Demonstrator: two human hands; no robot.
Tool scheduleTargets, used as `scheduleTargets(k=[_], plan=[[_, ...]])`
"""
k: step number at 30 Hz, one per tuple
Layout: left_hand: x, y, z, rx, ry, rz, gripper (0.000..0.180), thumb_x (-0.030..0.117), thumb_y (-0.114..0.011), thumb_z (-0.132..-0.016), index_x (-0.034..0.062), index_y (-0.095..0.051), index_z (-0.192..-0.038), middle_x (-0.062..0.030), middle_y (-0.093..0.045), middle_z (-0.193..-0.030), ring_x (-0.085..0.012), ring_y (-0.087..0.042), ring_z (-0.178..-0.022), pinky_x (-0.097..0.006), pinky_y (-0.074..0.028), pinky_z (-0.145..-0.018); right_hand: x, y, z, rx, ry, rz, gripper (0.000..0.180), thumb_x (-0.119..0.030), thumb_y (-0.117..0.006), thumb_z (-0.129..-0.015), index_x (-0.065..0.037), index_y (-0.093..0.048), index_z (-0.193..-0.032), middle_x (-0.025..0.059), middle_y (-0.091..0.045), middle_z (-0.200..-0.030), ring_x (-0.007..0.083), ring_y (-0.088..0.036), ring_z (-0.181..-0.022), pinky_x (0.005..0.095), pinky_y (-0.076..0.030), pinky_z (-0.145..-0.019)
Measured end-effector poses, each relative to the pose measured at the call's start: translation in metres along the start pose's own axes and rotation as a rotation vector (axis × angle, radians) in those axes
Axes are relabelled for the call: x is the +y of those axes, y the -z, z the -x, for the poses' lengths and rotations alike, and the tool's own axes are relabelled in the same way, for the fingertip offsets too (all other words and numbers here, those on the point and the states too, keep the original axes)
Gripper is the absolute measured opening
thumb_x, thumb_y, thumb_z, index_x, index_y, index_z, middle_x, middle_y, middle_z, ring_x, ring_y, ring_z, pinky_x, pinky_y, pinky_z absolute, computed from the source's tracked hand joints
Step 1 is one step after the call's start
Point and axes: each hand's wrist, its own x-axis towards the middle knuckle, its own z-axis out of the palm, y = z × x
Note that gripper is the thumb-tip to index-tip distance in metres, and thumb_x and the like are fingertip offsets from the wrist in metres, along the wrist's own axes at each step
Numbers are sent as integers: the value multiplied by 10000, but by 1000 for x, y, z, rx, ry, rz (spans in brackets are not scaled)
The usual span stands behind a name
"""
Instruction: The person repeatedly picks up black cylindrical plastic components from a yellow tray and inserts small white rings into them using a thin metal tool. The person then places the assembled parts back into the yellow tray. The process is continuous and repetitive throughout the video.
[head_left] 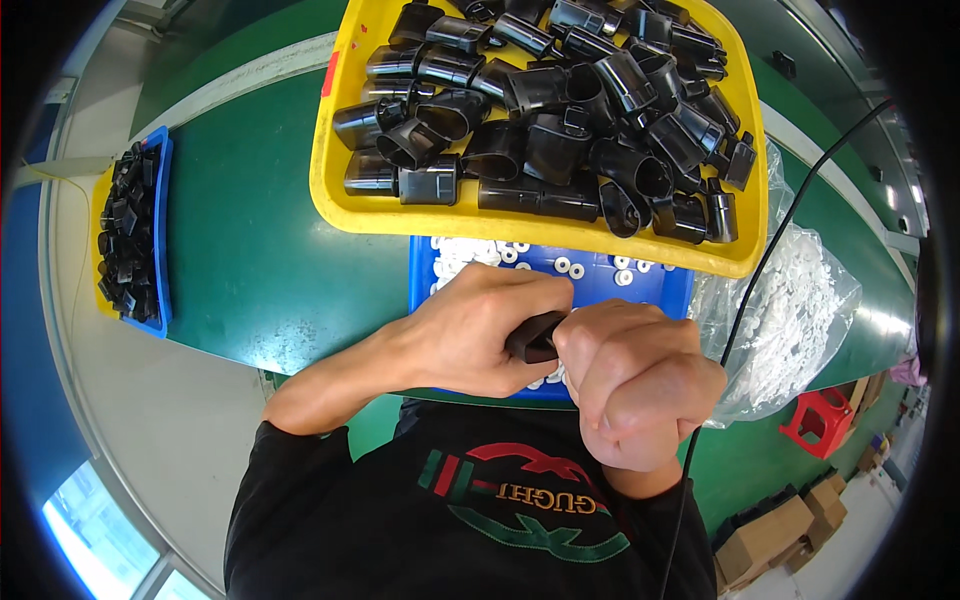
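Your right hand [640, 385] is nearest the cam, clenched into a fist w/ thumb and fingertips pressed at the end of a black plastic part [535, 337]; whether anything small sits betw. them is hidden. Your left hand [480, 325] wraps the same part from the other side, so only a short dark end of it shows betw. the two hands. Both hover over the blue tray [655, 283], mostly covered by your hands and by the yellow tray; small white rings [563, 265] show on its open strip. Just right, a clear bag [800, 310] of white bits, contents hard to make out, w/ a black cable [760, 275] crossing it. Beyond, the yellow tray [335, 150] piled w/ black tube-like housings [560, 100], top cut off. Far left, a small blue bin [163, 230] of dark pieces, too small to tell apart, on the green table [260, 240].
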Motion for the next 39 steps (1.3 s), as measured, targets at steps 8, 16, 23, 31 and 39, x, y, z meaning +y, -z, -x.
scheduleTargets(k=[8,16,23,31,39], plan=[[-1,11,-4,-27,-24,123,266,53,-715,-642,12,-568,-859,-115,-543,-762,-344,-568,-698,-389,-451,-599,-10,13,-17,-98,-41,-8,247,-42,-633,-841,-91,-489,-647,25,-480,-499,137,-386,-394,265,-249,-381],[-5,4,-3,38,-68,302,300,-24,-693,-601,26,-571,-871,-98,-540,-787,-288,-540,-689,-356,-420,-587,-29,5,-28,-125,32,-7,240,-23,-674,-792,-95,-488,-658,28,-510,-519,132,-394,-399,252,-256,-368],[1,7,-4,-14,12,330,271,-28,-677,-625,27,-574,-870,-90,-527,-769,-277,-531,-665,-351,-412,-579,-16,5,-25,-179,16,18,228,-13,-676,-803,-62,-504,-661,32,-495,-512,133,-382,-392,259,-251,-369],[1,5,-2,14,-23,278,263,-12,-681,-623,21,-564,-856,-112,-508,-728,-296,-528,-640,-352,-403,-558,-14,2,-23,-178,7,2,251,-6,-654,-817,-79,-481,-650,25,-472,-491,127,-356,-388,255,-241,-368],[8,2,-4,97,-54,107,255,5,-690,-608,16,-508,-787,-139,-505,-700,-373,-539,-661,-404,-406,-556,-3,-3,-15,-117,35,45,298,-30,-645,-830,-90,-425,-638,13,-453,-491,122,-350,-394,251,-240,-369]])
